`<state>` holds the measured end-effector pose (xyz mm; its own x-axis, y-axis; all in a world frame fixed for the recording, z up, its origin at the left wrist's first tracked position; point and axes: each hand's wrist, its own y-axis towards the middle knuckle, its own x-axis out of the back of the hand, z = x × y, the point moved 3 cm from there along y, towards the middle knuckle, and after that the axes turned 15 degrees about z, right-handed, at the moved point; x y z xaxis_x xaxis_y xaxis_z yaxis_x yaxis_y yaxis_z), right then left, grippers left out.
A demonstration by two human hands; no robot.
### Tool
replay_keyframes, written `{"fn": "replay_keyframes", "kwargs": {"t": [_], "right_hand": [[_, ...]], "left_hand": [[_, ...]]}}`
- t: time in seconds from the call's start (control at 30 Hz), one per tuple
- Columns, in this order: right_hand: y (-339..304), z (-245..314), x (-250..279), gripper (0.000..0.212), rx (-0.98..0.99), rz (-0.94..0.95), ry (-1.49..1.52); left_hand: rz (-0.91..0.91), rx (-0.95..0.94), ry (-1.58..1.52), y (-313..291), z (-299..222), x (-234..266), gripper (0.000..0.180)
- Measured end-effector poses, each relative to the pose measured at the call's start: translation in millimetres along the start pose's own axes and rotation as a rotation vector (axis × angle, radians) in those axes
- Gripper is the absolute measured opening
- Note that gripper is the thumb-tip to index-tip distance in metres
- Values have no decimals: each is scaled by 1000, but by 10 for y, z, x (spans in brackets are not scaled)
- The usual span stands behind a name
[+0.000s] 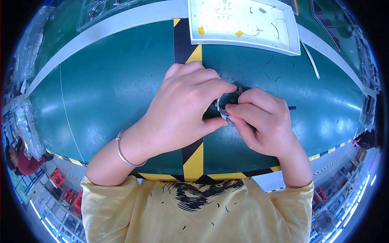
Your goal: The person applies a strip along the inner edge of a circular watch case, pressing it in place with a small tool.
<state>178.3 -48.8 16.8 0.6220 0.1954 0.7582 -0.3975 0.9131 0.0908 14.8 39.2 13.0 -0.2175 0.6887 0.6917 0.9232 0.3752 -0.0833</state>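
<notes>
At frame centre above green table [101, 93]: left hand [182, 109] and right hand [263, 121] pinching small dark ring part [227, 99], mid-fitting, likely needing careful fingertip pressure next.

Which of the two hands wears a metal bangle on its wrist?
The left hand: a silver bangle circles its wrist, while the right hand has a bare wrist.

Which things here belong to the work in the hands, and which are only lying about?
In the work:
- small round ring-shaped part with a pale band
- left hand and right hand, both pinching it
- thin dark rod beside the right hand, possibly

Lying about:
- white shallow tray
- yellow square scraps in it
- clear plastic tray
- loose white strip
</notes>
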Motion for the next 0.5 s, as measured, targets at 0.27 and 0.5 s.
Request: {"fn": "replay_keyframes", "kwargs": {"t": [0.27,0.5], "right_hand": [[-2,26,15,17,-49,15,8],[14,29,-15,17,-26,9,-8]], "left_hand": [[-2,4,-8,6,6,-4,53],[2,-2,-9,9,16,5,54]]}}
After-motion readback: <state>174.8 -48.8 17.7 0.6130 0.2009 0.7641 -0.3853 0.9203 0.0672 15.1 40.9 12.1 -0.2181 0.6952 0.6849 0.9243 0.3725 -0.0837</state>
